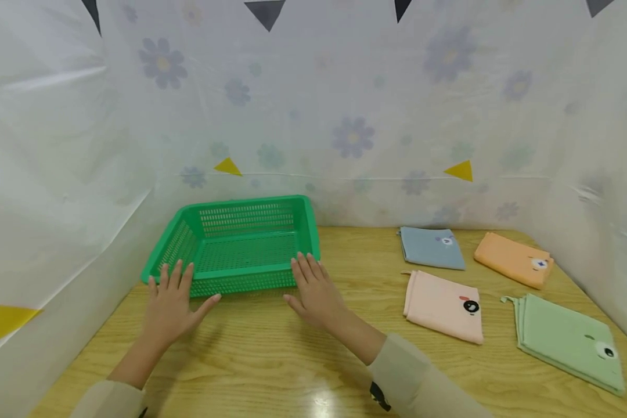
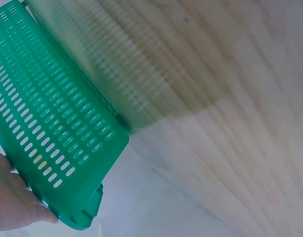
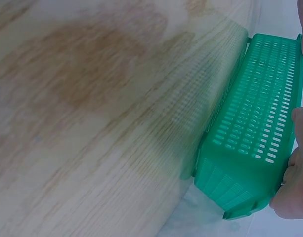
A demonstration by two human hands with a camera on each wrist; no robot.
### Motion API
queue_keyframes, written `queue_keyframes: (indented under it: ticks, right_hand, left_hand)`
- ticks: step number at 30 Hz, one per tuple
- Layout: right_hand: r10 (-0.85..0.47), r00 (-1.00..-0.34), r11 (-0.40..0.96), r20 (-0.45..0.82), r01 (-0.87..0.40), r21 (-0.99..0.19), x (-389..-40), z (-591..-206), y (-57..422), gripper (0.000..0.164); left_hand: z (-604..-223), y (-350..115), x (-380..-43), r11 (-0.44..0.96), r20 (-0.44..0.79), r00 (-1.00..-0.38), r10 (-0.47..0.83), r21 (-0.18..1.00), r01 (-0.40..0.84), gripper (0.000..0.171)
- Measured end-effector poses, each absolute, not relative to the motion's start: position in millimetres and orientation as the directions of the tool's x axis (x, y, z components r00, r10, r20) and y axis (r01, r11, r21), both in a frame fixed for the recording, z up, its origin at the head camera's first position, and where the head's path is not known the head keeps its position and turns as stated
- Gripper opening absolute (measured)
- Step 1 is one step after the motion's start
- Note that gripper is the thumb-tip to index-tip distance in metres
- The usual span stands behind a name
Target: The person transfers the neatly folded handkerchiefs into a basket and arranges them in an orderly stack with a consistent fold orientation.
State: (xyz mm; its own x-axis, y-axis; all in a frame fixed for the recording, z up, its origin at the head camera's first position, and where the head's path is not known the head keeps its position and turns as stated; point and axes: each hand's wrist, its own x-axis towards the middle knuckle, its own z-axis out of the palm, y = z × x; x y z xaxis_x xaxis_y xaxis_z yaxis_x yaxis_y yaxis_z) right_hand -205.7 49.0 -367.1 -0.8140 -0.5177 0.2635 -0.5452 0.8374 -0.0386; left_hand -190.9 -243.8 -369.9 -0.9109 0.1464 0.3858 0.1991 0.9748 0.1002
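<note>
A green plastic basket (image 1: 245, 282) with slotted walls stands upright on the wooden table, and I see nothing inside it. My left hand (image 1: 171, 307) is at its near left corner, fingers straight and spread over the rim. At the near right corner is my right hand (image 1: 317, 293), its fingers extended toward the rim and its thumb apart. In the left wrist view, the left hand (image 2: 15, 197) appears against the rim of the basket (image 2: 57, 123). The right wrist view has the right hand (image 3: 297, 173) beside the rim of the basket (image 3: 240, 173).
Four folded cloths lie at the right of the table (image 1: 271, 360): blue (image 1: 428, 248), orange (image 1: 507, 258), pink (image 1: 439, 306) and green (image 1: 564, 339). A white flowered sheet (image 1: 303, 104) hangs behind, and white sheets close off both sides.
</note>
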Motion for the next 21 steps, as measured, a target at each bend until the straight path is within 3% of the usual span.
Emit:
queue_keyframes:
  ticks: [21]
  right_hand:
    - [-0.505, -0.815, 0.836, 0.284, -0.544, -0.074, -195.7, -363.9, 53.5, 0.069]
  left_hand:
    - [-360.8, -239.0, -184.0, 0.971, 0.357, -0.921, 0.154, 0.115, 0.208, 0.093]
